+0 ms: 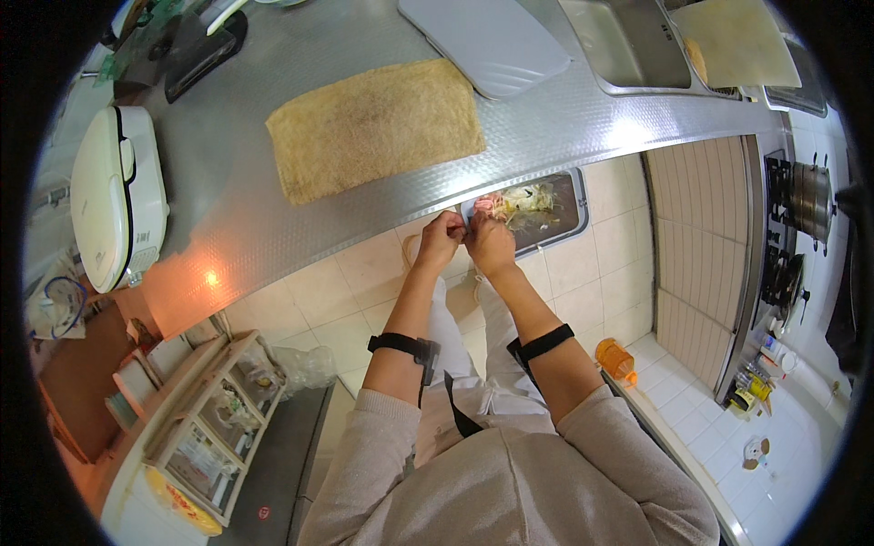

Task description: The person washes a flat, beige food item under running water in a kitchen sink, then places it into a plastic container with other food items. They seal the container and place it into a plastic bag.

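Both of my hands are low, just below the counter's front edge, at the left end of a grey-rimmed waste bin. The fingers of my left hand are bent together beside the bin's corner. Close by on its right, my right hand points down over the rim with its fingers curled. Whatever lies between my fingertips is too small and hidden to tell. Inside the bin are pale vegetable scraps and something pink, on what looks like a thin plastic liner.
The steel counter carries a folded tan cloth, a grey board and a white appliance. A sink is set in at the right. A pot stands on the stove. Left, a shelf rack; right, an orange bottle.
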